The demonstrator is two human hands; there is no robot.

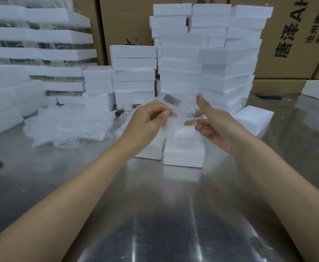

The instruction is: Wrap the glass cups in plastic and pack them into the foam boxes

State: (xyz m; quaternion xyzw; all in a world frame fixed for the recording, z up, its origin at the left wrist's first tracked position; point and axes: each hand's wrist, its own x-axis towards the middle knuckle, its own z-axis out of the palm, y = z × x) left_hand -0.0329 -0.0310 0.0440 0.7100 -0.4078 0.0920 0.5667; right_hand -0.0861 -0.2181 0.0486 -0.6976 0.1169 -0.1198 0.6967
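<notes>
Our left hand has its grip clamped on a clear plastic sheet, thumb and fingers pinching one edge and holding it up just above the open foam box on the tabletop. Our right hand is palm-up with its grip apart, fingers loose at the sheet's other side. We honestly can't tell if they touch it. Everything inside the sheet is a blur, so we can't say whether a glass cup is in there. A second foam piece sits right against the box's left side. A foam lid lies off to the right, a plastic pile to the left, and foam stacks behind.
</notes>
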